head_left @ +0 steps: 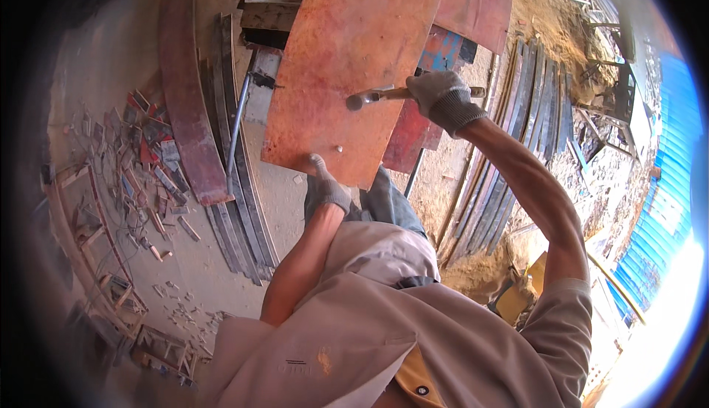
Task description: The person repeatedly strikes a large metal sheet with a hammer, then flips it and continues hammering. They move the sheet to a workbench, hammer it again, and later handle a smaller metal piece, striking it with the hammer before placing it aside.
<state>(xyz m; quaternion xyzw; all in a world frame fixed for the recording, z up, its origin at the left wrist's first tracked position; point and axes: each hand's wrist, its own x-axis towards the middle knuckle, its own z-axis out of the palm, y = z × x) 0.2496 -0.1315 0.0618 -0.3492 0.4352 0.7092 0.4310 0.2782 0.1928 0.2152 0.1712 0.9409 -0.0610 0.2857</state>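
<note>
My right hand [442, 99], in a grey knit glove, is closed round the wooden handle of a claw hammer [377, 96]. The metal head hangs over the large orange-red board [362, 46], pointing left; whether it touches the surface I cannot tell. At the board's near edge, my left hand [329, 186], also gloved, has its thumb on top while the other fingers are hidden underneath. A small pale bit [340, 149] lies on the board just beyond that thumb. The board slopes away from my body, over other panels.
Reddish panels [476, 2] lie under the board at the right. To the left are a long curved board [185, 90], dark metal bars [244, 216] and scattered wood scraps [159, 157]. A stack of long bars [509, 149] runs along the right, with blue corrugated sheeting [657, 208] beyond.
</note>
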